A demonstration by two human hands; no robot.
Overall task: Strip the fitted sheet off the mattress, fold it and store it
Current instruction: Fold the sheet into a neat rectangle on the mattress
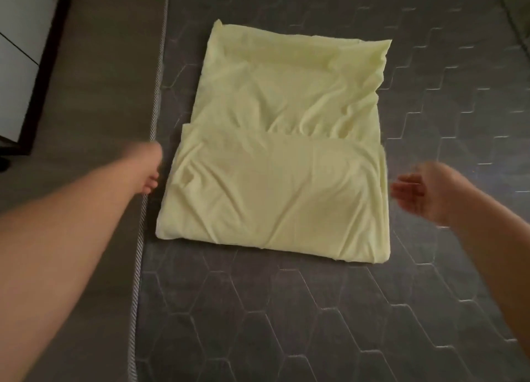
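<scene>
So the pale yellow fitted sheet (275,163) is off and lying folded into a rough rectangle on top of the bare mattress (286,310), closer to its left edge than to the middle. The near part is doubled over onto the rest, with that flap's edge running straight across the middle of the bundle. It's pretty wrinkly, and the far corners are a bit ragged.

The right hand (424,192) is just beside the sheet's right edge, fingers straight and spread, palm turned toward the fabric, holding nothing. The left hand (149,163) is just beside the sheet's left edge, right over the corded piping (143,238) along the mattress border. It's too blurred to say if the fingers are curled or loose, or whether they touch the fabric.

The mattress is dark grey with a hexagon quilt pattern. Left of the piping there's a brownish strip (94,95); I can't tell if it's floor or mattress side. Past that is a white panel with a dark frame (20,51).
</scene>
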